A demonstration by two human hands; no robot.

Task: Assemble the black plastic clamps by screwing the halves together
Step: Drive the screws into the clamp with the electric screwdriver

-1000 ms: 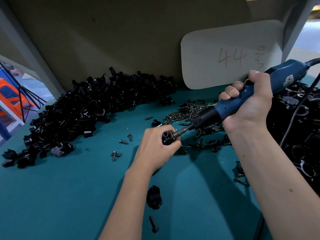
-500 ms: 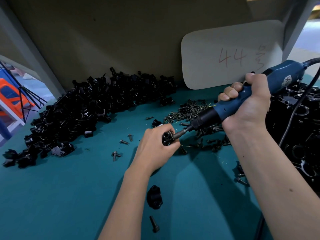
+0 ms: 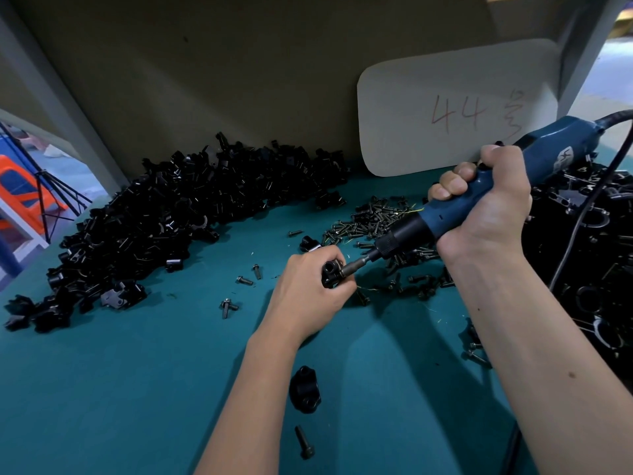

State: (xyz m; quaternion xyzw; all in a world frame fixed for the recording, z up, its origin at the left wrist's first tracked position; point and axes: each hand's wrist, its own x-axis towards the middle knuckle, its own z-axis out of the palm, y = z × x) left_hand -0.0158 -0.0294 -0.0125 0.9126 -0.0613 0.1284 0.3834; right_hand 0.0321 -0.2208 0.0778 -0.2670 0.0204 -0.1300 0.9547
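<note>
**Two hands, one clamp, one driver**

We are gripping one clamp [image 3: 331,274] in our left hand [image 3: 308,293], fingers curled round it above the bench [image 3: 137,389]. Our right hand [image 3: 486,207] is wrapping one blue driver [image 3: 445,221], its bit touching the clamp. One assembled clamp [image 3: 304,389] and one screw [image 3: 304,442] are lying nearer us. Two black heaps [image 3: 178,214] are flanking one screw pile [image 3: 370,221].

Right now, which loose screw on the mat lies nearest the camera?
The lone black screw at the bottom of the view, just below the clamp piece beside the left forearm. The other strays lie farther back, left of the left hand.
</note>
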